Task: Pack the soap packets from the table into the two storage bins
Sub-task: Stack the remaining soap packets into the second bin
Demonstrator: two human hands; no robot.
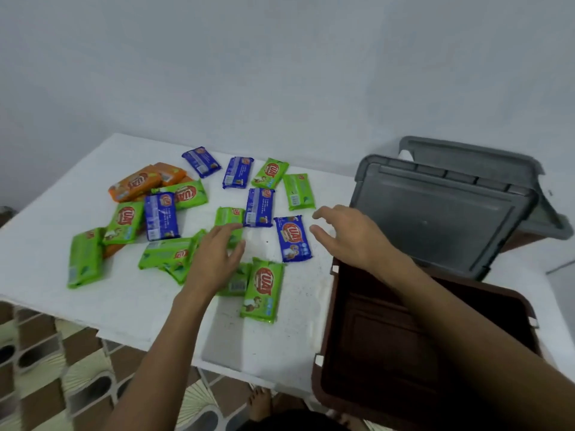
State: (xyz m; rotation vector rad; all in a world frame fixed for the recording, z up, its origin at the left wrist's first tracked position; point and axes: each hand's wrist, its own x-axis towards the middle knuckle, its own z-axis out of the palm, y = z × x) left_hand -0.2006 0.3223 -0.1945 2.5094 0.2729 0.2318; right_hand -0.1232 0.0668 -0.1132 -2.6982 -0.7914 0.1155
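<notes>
On the table: white table (46, 244), slightly speckled near the middle; soap packets (161, 216) scattered loose across its left and centre, none in a bin yet by the look of it.
Packets: flat rectangular bars in glossy crinkled wrap; green, blue, orange; some overlap in small heaps at left, others lie single.
Left hand: left hand (214, 256) hovers low over a green packet (229, 220) at centre, fingers spread apart, nothing gripped; probably about to take it.
Right hand: right hand (348, 234) just right of a blue packet (293, 238), fingers apart and curled, empty; reaching from over the bin, likely because bin sits on that side.
Near bin: brown bin (326, 368) at right near edge, hard plastic, rounded corners, open and empty inside as far as visible; placed close so drops are short.
Lid: grey lid (435, 219) propped tilted behind the brown bin, ribbed rim, matte.
Far bin: second grey lid (466, 150) further back over what seems the second bin; contents hidden.
Floor: patterned tiles (46, 353) below.
</notes>
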